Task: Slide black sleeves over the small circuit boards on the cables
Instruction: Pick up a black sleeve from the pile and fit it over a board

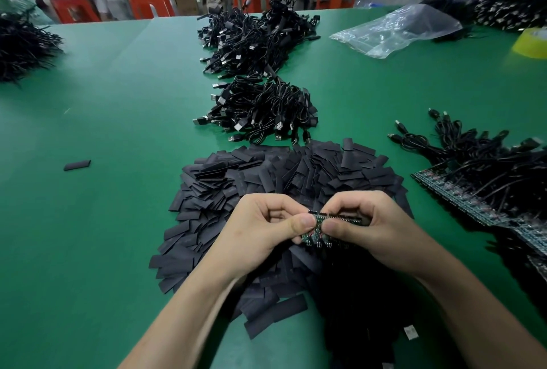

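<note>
**Both hands on the boards, no sleeve picked yet**

Left hand (266, 226) and right hand (370, 229) each pinch the same short run of boards (319, 220), thumb on top and fingers curled under. The thumb tips nearly meet at the middle. Gripping on either side of one spot looks like a setup to part one board from the rest, though that's a guess.

The boards are held just above the sleeves (266, 179), which lie in a heap on the tabletop (118, 131), probably so the next sleeve is a short reach away. Neither hand holds a sleeve, so sleeving hasn't begun on this piece. Below the wrists it's too dark to trace the cables.

The stock strip (461, 194) with its leads lies to the right, within reach. Cable piles (260, 111) sit beyond the sleeves; can't tell whether they're sleeved. One stray sleeve (77, 165) lies well off to the left.
</note>
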A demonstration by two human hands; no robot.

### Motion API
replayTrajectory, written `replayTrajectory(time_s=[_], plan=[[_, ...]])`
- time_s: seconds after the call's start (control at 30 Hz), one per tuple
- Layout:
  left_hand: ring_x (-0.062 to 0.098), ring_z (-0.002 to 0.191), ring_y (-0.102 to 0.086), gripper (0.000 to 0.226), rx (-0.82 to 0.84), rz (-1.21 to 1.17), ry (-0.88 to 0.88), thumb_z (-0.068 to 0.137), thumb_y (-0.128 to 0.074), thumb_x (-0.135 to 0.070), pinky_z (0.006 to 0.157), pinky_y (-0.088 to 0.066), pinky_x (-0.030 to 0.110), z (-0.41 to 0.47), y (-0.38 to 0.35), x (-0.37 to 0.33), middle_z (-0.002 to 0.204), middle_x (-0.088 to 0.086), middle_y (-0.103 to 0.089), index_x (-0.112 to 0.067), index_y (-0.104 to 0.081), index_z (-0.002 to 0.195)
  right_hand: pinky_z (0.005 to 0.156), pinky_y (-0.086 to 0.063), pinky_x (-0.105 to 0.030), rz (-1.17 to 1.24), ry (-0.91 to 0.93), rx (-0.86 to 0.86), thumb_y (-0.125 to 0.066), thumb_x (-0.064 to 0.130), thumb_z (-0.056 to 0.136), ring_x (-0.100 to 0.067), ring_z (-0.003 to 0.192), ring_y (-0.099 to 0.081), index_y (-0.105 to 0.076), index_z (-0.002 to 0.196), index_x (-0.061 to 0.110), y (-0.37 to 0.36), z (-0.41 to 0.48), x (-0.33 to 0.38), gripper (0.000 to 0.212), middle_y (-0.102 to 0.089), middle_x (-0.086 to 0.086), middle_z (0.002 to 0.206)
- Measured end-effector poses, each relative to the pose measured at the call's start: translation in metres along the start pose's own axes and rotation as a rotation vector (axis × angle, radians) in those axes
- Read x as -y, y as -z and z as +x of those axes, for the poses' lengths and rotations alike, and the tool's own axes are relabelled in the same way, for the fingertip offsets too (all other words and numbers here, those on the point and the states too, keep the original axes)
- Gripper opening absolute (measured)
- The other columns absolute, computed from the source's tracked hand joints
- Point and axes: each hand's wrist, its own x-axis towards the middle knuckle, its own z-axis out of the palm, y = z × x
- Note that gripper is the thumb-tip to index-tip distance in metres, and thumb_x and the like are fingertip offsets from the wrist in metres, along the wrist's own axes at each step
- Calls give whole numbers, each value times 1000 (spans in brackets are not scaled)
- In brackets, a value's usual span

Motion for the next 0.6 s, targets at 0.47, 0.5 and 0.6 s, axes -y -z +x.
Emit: replayTrajectory(time_s=[0.47,0.5,0.6], plan=[[6,59,-64,9,-1,-107,-27,72,-88,-23,61,-52,16,-2,-2,-2,75,6,-77,-19,-81,75,67,-49,-17,-147,-149,-43,-74,37,81,-4,70,-64,-77,83,19,29,-10,10,18,-73,-1,77],[7,62,-65,8,0,-106,-52,70,-86,-24,63,-52,17,-2,-2,-3,75,5,-77,-21,-81,75,70,-50,-18,-235,-130,-101,-75,42,83,-2,74,-66,-77,86,23,30,-12,11,20,-74,2,81],[13,70,-60,5,-9,-2,-193,71,-84,-27,66,-45,24,-1,-1,-2,78,-5,-72,-29,-80,74,91,-48,-20,-494,126,-253,-72,49,89,-7,105,-67,-77,102,27,20,-13,21,27,-73,15,102]])
